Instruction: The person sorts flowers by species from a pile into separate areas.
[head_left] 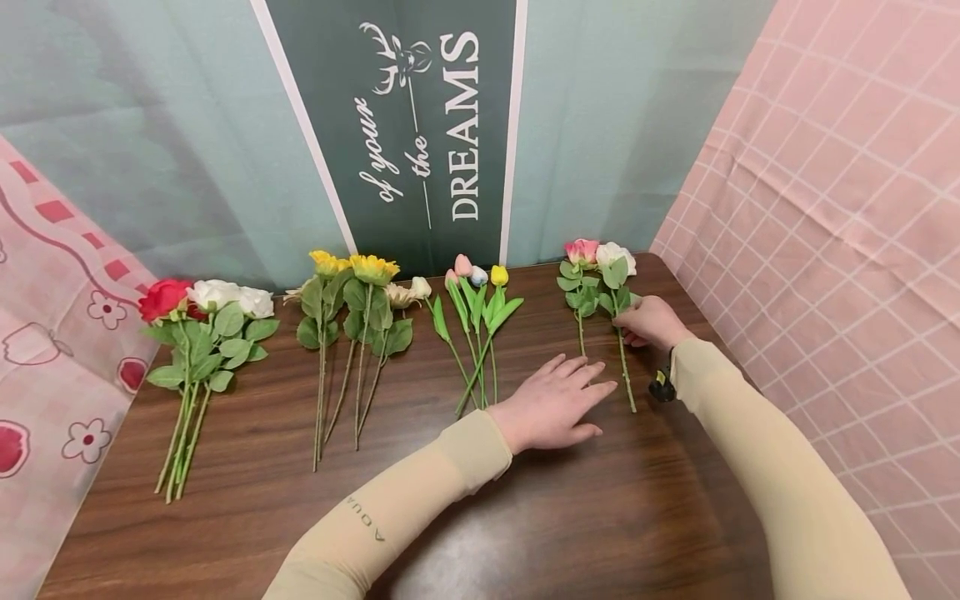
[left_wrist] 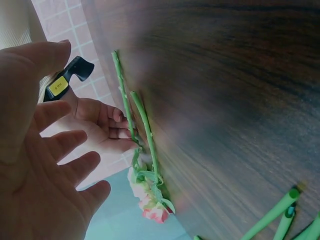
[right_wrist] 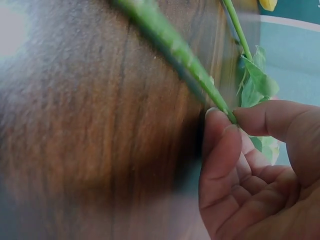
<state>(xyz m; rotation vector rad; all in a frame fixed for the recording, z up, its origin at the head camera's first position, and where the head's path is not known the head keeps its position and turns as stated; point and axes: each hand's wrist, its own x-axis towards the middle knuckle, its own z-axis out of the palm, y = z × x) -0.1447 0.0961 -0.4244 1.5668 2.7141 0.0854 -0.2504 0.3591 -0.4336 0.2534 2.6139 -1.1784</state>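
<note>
In the head view, my right hand point(head_left: 651, 322) pinches the stem of a white rose point(head_left: 617, 257) at the table's right. The right wrist view shows thumb and fingertips meeting on that green stem point(right_wrist: 190, 60). Just left of it lies a pink rose point(head_left: 581, 252) with green leaves. My left hand point(head_left: 553, 402) is spread palm down over the table, fingers extended toward the pink rose's stem and holding nothing. In the left wrist view its fingers are apart, with both rose stems beyond them. Beside the left hand lie several tulips point(head_left: 480, 317) in pink, blue and yellow.
Red and white roses point(head_left: 202, 333) lie bunched at the table's left. Yellow sunflowers point(head_left: 360, 275) and paler blooms lie left of the tulips. Behind the wooden table point(head_left: 600, 517) hangs a green printed curtain point(head_left: 600, 125); a pink checked cloth point(head_left: 847, 208) borders the right.
</note>
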